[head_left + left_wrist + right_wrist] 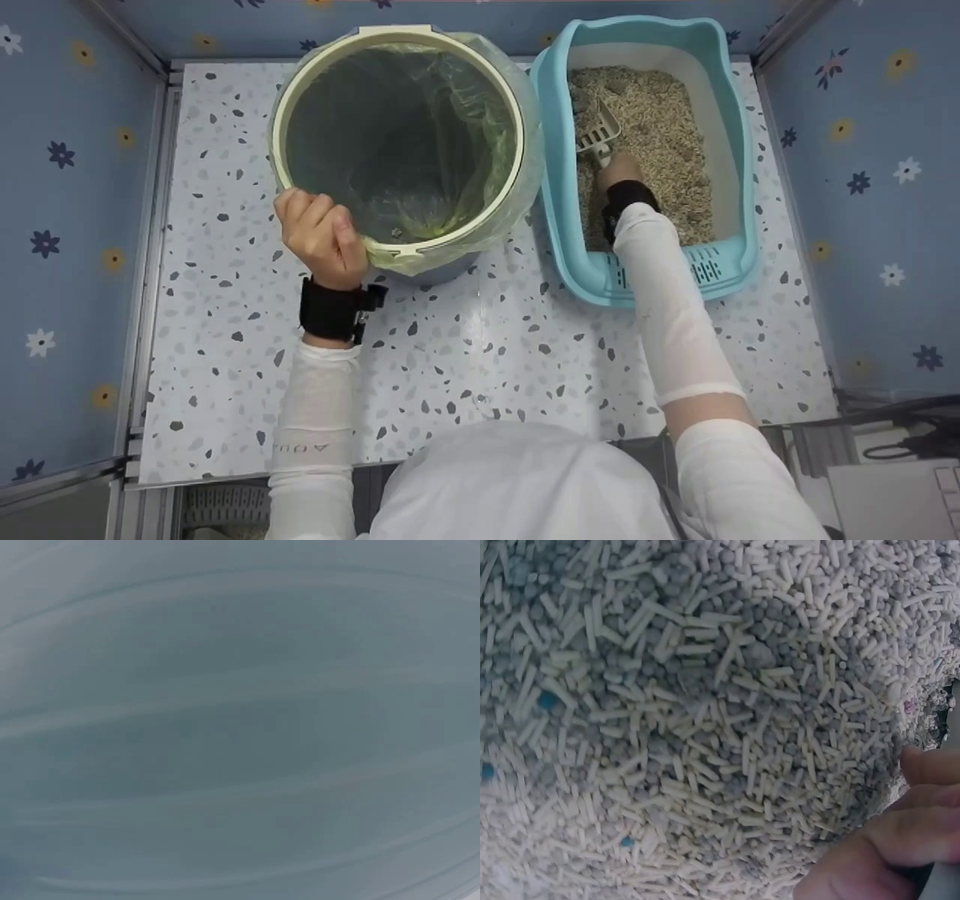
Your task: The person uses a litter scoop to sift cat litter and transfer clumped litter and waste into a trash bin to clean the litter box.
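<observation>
A litter scoop (600,138) with a slotted head lies against the litter at the left side of a turquoise litter box (556,172). My right hand (622,169) grips its handle, knuckles low over the litter (664,124). In the right wrist view, curled fingers (904,829) show at the lower right beside pale pellets and grey grains. My left hand (324,234) holds the front left rim of a round waste bin (519,139) lined with a thin yellowish bag (480,161). The bin's ribbed blue-grey wall (240,742) fills the left wrist view.
Bin and litter box stand side by side on a speckled white table (480,352). Flowered blue panels (67,210) enclose the left, right and back. A small grey clump (397,233) sits inside the bin near its front. A keyboard corner (949,487) shows at lower right.
</observation>
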Motion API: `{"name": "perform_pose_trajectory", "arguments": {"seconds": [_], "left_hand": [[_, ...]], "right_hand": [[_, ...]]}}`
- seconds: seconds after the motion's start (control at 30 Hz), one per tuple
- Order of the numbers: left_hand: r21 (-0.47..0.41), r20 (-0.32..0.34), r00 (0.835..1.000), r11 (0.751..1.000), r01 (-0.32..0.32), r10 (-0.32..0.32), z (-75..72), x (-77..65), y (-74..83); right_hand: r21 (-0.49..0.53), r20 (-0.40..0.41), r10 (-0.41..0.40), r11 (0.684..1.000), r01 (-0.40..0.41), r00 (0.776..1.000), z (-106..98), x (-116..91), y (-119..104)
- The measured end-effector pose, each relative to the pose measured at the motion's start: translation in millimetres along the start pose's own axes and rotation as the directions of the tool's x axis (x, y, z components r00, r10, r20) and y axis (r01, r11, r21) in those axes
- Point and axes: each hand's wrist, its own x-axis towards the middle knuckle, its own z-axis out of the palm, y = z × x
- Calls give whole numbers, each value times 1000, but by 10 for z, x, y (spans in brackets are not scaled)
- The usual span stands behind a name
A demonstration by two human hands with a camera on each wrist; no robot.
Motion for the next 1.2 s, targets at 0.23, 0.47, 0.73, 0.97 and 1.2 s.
{"name": "perform_pose_trajectory", "arguments": {"seconds": [0.23, 0.47, 0.73, 0.97, 1.2], "left_hand": [[2, 3, 1000, 1000, 3, -3, -9, 11, 13], [5, 1, 1000, 1000, 10, -10, -4, 2, 3], [7, 4, 1000, 1000, 10, -10, -7, -31, -33], [32, 16, 1000, 999, 11, -11, -20, -96, -115], [25, 10, 1000, 1000, 7, -7, -19, -117, -142]], "right_hand": [[55, 4, -12, 998, 11, 1000, -10, 17, 48], [105, -7, -23, 994, 24, 1000, -113, 1, 96], [100, -67, -18, 995, 25, 998, -265, -26, 194], [111, 30, -47, 993, 43, 998, -435, -142, 285], [137, 132, -59, 990, 40, 990, -579, -221, 394]]}}
